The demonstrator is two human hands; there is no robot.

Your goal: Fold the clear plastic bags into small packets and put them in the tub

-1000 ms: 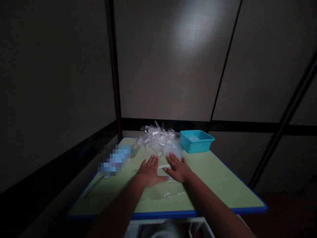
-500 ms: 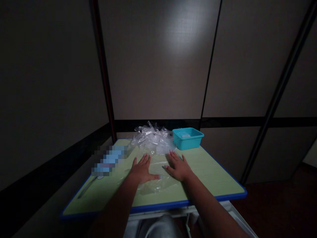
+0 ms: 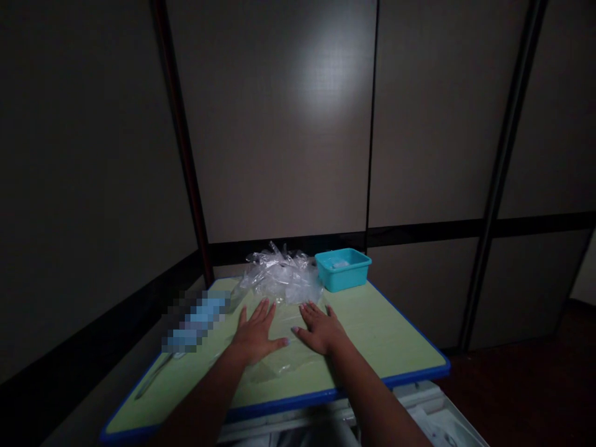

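Both my hands lie palm down on a clear plastic bag (image 3: 284, 357) spread flat over the light green tabletop (image 3: 386, 335). My left hand (image 3: 255, 335) has its fingers stretched out and its thumb pointing right. Beside it, my right hand (image 3: 321, 329) rests with fingers spread and its thumb toward the left one. Neither holds anything. Just beyond my fingertips sits a heap of crumpled clear plastic bags (image 3: 282, 273). The see-through bag's edges are hard to make out against the table.
A turquoise basin (image 3: 344, 276) with something pale inside stands at the back right. On the left lie a blurred-out blue item (image 3: 198, 323) and a thin strip (image 3: 151, 379). Dark wall panels (image 3: 279, 155) rise behind the blue-edged table. An open white drawer (image 3: 447, 422) shows below.
The view has shifted, so the table sits slightly lower and farther left. Both hands keep nearly the same flat, spread pose on the bag.
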